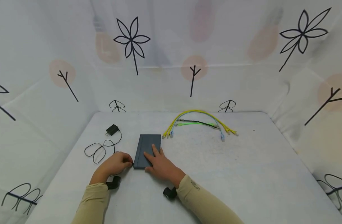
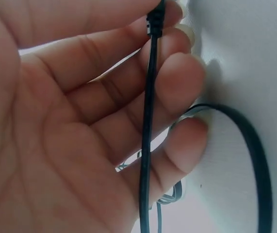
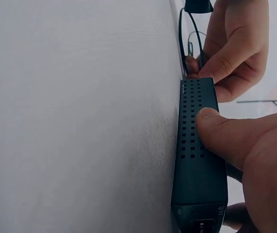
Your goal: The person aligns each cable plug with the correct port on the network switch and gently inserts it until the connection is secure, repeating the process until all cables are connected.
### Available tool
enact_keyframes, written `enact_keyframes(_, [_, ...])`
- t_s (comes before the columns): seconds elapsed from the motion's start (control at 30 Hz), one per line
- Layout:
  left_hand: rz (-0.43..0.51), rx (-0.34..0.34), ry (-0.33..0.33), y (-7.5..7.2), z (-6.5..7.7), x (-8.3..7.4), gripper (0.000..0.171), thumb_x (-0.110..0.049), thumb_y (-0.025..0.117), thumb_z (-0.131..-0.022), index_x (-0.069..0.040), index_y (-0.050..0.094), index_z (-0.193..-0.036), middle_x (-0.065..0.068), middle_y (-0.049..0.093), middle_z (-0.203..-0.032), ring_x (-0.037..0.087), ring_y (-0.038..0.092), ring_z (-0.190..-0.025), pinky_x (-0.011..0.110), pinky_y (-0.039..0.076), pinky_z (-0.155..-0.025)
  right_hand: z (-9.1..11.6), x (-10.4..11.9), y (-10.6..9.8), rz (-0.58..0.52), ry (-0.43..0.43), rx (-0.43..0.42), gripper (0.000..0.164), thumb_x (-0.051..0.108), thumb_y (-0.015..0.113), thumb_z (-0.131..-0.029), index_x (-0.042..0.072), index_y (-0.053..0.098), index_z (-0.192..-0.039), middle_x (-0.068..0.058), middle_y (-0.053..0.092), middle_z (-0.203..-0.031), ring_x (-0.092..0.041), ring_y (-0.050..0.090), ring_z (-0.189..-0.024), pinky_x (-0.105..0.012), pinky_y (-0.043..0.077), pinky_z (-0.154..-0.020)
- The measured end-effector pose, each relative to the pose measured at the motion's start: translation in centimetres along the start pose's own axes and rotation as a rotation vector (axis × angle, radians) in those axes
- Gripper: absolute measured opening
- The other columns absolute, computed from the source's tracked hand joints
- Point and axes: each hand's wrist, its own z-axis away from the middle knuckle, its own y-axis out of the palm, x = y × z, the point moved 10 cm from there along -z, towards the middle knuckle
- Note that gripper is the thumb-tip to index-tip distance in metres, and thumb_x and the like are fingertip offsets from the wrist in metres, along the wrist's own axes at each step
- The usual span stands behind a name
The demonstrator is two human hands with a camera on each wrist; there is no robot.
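A flat dark grey-blue box (image 1: 146, 142), which looks like a network switch, lies left of the table's middle. My right hand (image 1: 163, 166) rests on its top with fingers spread. Its thumb touches the side with rows of vent holes (image 3: 189, 131) in the right wrist view. At the box's near left corner, my left hand (image 1: 115, 164) pinches the power plug (image 2: 154, 23) of a thin black cable (image 2: 148, 126). Fingers cover the plug's tip, so I cannot tell whether it sits in a socket. The cable leads to a black power adapter (image 1: 112, 129).
Loose loops of the adapter's cable (image 1: 96, 152) lie left of the box. Behind and right of it are yellow cables (image 1: 193, 110), a light blue cable (image 1: 222, 137), a black cable (image 1: 197, 121) and a green cable (image 1: 190, 123). Patterned white cloth (image 1: 165, 84) walls the table (image 1: 243, 180).
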Motion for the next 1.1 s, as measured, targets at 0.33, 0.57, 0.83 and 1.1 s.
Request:
enact_keyframes(0.33, [-0.034, -0.06, -0.014, -0.6, -0.3, 0.3, 0.008, -0.014, 0.064, -0.091, -0.015, 0.071, -0.094, -0.002, 0.068, -0.095, 0.012, 0.058, -0.086, 0.035, 0.048, -0.078, -1.3, -0.6, 0.0, 0.006, -0.002, 0.0, 0.063, 0.049, 0.055, -0.096, 0.031, 0.033, -0.152, -0.017, 0.008, -0.163, -0.054, 0.018, -0.142, -0.051, 0.038, -0.11])
enact_keyframes(0.57, [-0.036, -0.065, -0.022, -0.7, -0.2, 0.3, 0.009, -0.015, 0.064, -0.091, -0.014, 0.071, -0.096, -0.001, 0.068, -0.096, 0.013, 0.058, -0.087, 0.035, 0.049, -0.077, -1.6, -1.1, 0.0, -0.025, -0.028, 0.01, 0.064, 0.047, 0.058, -0.095, 0.034, 0.032, -0.152, -0.012, 0.007, -0.164, -0.05, 0.017, -0.145, -0.052, 0.037, -0.11])
enact_keyframes(0.83, [-0.055, -0.082, 0.004, -0.8, -0.6, -0.2, 0.009, -0.015, 0.065, -0.091, -0.013, 0.072, -0.097, 0.0, 0.069, -0.096, 0.014, 0.06, -0.088, 0.038, 0.05, -0.08, -1.1, -2.1, -0.8, -0.021, -0.05, -0.018, 0.062, 0.034, 0.063, -0.094, 0.029, 0.037, -0.15, -0.011, 0.013, -0.163, -0.031, 0.025, -0.148, -0.045, 0.037, -0.112])
enact_keyframes(1.1, [-0.076, -0.095, -0.022, -0.7, -1.0, -0.4, 0.013, -0.015, 0.065, -0.091, -0.01, 0.071, -0.102, 0.001, 0.068, -0.096, 0.015, 0.061, -0.088, 0.038, 0.051, -0.079, -1.1, -2.4, -1.2, -0.028, -0.04, -0.038, 0.06, 0.034, 0.064, -0.094, 0.026, 0.041, -0.149, -0.012, 0.016, -0.163, -0.031, 0.029, -0.146, -0.044, 0.038, -0.111])
